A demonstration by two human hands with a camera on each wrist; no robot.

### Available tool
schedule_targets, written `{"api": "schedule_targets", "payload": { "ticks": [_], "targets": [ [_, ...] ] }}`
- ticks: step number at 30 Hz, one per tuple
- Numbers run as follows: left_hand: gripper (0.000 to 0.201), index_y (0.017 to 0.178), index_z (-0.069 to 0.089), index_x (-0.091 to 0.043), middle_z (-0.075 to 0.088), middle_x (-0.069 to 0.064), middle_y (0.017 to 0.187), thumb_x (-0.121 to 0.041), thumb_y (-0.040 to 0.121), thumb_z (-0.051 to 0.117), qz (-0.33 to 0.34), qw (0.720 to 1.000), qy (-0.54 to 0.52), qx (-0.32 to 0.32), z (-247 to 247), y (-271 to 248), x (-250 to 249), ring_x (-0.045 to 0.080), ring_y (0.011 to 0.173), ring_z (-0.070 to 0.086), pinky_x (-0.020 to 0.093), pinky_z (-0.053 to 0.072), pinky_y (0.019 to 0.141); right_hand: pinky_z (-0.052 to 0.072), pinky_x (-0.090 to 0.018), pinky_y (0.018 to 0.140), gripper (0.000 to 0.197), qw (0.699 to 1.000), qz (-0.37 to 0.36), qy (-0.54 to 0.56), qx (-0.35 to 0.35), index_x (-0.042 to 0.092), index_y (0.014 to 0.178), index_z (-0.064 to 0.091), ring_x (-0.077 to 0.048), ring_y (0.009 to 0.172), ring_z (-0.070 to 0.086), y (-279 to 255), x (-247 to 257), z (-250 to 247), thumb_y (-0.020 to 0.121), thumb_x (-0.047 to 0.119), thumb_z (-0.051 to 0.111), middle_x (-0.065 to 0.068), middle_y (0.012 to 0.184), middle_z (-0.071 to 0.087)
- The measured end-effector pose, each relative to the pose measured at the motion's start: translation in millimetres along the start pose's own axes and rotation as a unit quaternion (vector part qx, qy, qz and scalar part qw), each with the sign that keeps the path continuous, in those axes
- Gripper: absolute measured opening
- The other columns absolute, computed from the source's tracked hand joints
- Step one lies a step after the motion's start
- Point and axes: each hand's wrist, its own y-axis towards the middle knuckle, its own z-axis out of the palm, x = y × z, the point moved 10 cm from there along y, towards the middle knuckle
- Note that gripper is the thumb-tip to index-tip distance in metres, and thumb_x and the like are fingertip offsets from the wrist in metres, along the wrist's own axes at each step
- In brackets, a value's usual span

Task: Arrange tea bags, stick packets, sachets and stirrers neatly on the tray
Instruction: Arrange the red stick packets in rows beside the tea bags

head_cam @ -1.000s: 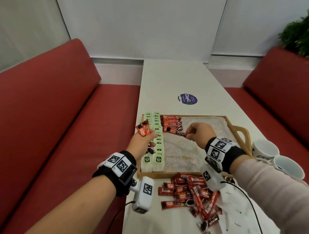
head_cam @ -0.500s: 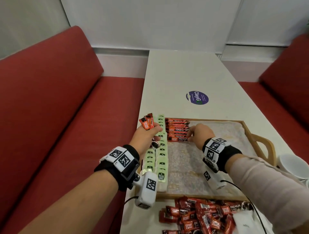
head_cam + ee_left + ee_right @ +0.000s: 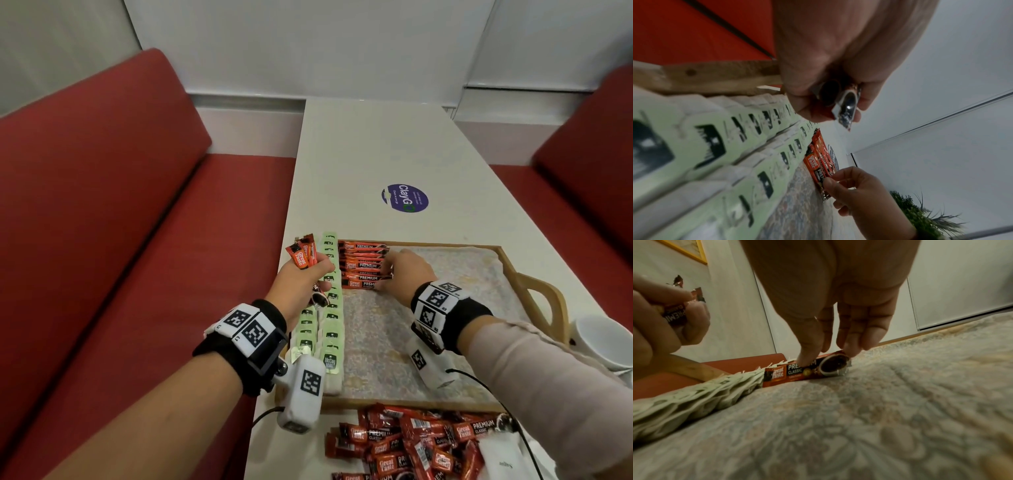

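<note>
The white table (image 3: 370,154) runs between two red benches (image 3: 102,205), its near end cut off by the frame. On it the wooden tray (image 3: 534,284) holds two columns of green tea bags (image 3: 330,329) along its left side and, beside them at the far end, a row of red coffee sticks (image 3: 363,265). More sticks lie in a loose pile (image 3: 411,442) before the tray, partly out of frame, as are the white cups (image 3: 603,339) at right. The left hand (image 3: 301,284) grips a bundle of sticks (image 3: 303,255), fingers curled round it. The right hand (image 3: 407,274) presses nearly straight fingertips (image 3: 807,358) on the nearest stick (image 3: 807,372); a second ago it carried that stick pinched in the air.
</note>
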Motion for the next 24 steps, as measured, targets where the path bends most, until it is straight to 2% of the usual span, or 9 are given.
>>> {"api": "schedule_targets", "payload": {
  "ticks": [5,9,13,16,17,19,21,24],
  "targets": [
    [0.012,0.083,0.057,-0.020,0.061,-0.002,0.088,-0.013,0.093,0.057,-0.005,1.000,-0.029,0.007,-1,-2,2,0.008,0.062,0.059,0.026,0.040,0.058,0.038,-0.026,0.079,0.026,1.000,0.000,0.007,0.001,0.017,0.089,0.050,-0.017,0.086,0.047,4,4,3,0.080,0.025,0.073,-0.003,0.105,0.049],
    [0.006,0.091,0.056,-0.016,0.062,0.000,0.090,-0.017,0.096,0.053,-0.017,0.997,-0.077,0.013,0,0,6,0.012,0.074,0.063,0.029,0.047,0.068,0.038,-0.026,0.078,0.025,1.000,-0.003,0.019,-0.008,0.018,0.089,0.050,-0.017,0.086,0.048,1,6,-2,0.080,0.024,0.072,-0.003,0.107,0.049],
    [0.010,0.096,0.058,-0.013,0.062,-0.002,0.089,-0.023,0.095,0.054,-0.023,0.996,-0.091,0.010,0,3,9,0.012,0.085,0.063,0.036,0.048,0.082,0.037,-0.025,0.072,0.017,0.995,-0.060,0.073,-0.037,0.020,0.083,0.054,-0.015,0.083,0.051,-12,26,-16,0.085,0.030,0.067,0.003,0.092,0.053],
    [0.012,0.097,0.060,-0.013,0.062,-0.001,0.092,-0.023,0.095,0.053,-0.018,0.995,-0.103,0.008,5,2,8,0.013,0.088,0.061,0.041,0.049,0.084,0.037,-0.024,0.067,0.014,0.980,-0.135,0.143,0.007,0.020,0.080,0.059,-0.010,0.072,0.053,-27,56,-14,0.090,0.028,0.062,0.005,0.078,0.059],
    [0.013,0.098,0.060,-0.013,0.062,0.000,0.096,-0.023,0.095,0.053,-0.017,0.994,-0.105,0.010,7,1,7,0.013,0.089,0.061,0.043,0.050,0.085,0.037,-0.021,0.065,0.014,0.974,-0.152,0.166,0.023,0.019,0.081,0.061,-0.007,0.068,0.051,-33,64,-12,0.091,0.028,0.061,0.007,0.075,0.058],
    [0.015,0.100,0.061,-0.013,0.062,0.003,0.103,-0.023,0.097,0.050,-0.011,0.994,-0.108,0.018,11,-2,4,0.016,0.085,0.061,0.042,0.051,0.078,0.042,-0.020,0.065,0.016,0.963,-0.165,0.208,0.045,0.013,0.090,0.067,-0.006,0.069,0.052,-41,75,-9,0.092,0.027,0.059,0.006,0.076,0.059],
    [0.022,0.108,0.061,-0.011,0.061,0.004,0.106,-0.024,0.099,0.046,-0.009,0.993,-0.112,0.031,15,-5,2,0.019,0.080,0.061,0.039,0.050,0.070,0.046,-0.027,0.075,0.018,0.958,-0.165,0.228,0.059,0.011,0.098,0.069,-0.010,0.076,0.055,-44,79,-4,0.092,0.025,0.059,0.002,0.083,0.062],
    [0.030,0.123,0.056,-0.012,0.063,-0.001,0.105,-0.026,0.101,0.040,-0.008,0.992,-0.111,0.057,21,-9,2,0.018,0.080,0.062,0.038,0.049,0.071,0.047,-0.032,0.079,0.014,0.957,-0.162,0.234,0.061,0.015,0.097,0.070,-0.012,0.076,0.056,-44,77,1,0.087,0.025,0.066,-0.001,0.087,0.066]
  ]
}}
